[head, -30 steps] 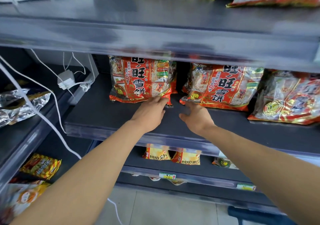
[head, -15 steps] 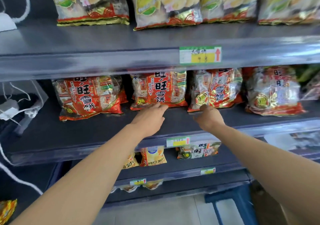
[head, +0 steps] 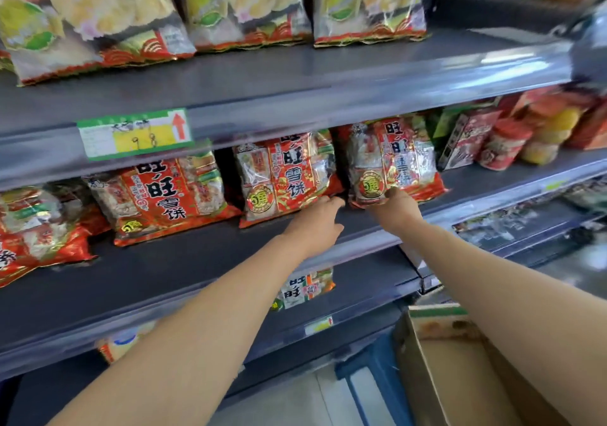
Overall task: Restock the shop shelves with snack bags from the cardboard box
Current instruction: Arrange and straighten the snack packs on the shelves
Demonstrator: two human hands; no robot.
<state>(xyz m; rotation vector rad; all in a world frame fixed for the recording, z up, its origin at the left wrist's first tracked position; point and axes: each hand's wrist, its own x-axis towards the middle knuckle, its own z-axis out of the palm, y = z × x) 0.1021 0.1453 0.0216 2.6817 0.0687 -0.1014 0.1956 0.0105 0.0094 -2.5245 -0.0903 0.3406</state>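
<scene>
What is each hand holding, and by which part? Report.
The right hand pinches the rightmost red snack bag by its bottom edge. The left hand only touches a corner of the neighbouring bag, holding nothing.

Pale tiled floor (head: 289, 402), blue stool (head: 374, 376)

Middle shelf (head: 197, 261): four red rice-cracker bags (head: 164, 195). Upper shelf (head: 295, 74): three pale cracker bags (head: 243, 5). One cardboard box (head: 460, 376), near right. Hands, two: left hand (head: 317, 225), right hand (head: 395, 210).
</scene>
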